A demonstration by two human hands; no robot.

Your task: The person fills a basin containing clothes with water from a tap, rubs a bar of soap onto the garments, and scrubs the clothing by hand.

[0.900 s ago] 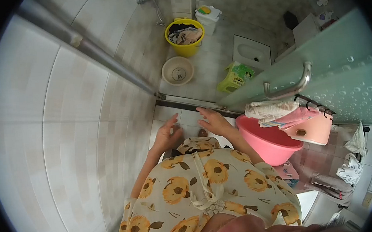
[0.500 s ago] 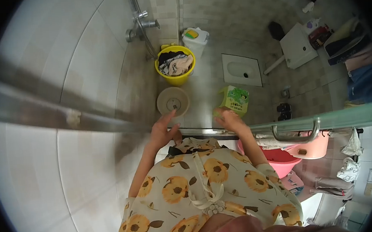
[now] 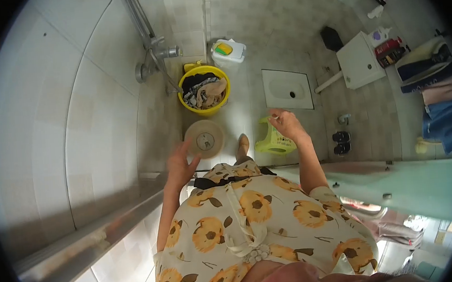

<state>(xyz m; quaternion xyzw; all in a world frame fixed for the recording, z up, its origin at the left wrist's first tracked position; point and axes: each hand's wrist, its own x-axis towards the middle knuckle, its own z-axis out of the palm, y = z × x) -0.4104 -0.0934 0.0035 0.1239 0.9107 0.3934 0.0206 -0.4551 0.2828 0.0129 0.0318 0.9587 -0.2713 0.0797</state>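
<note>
stool (image 3: 271, 138) partly hidden, shower pipe (image 3: 135, 16) cropped

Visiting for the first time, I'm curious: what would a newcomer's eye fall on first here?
Probably the yellow bucket of clothes, left of centre, with a beige basin below it in view. The wearer's flower-print garment fills the bottom centre, its orange-yellow blooms hard to miss. Right of centre, a lime-green stool is partly hidden by the right grip, with a white squat toilet above it in view.
</note>
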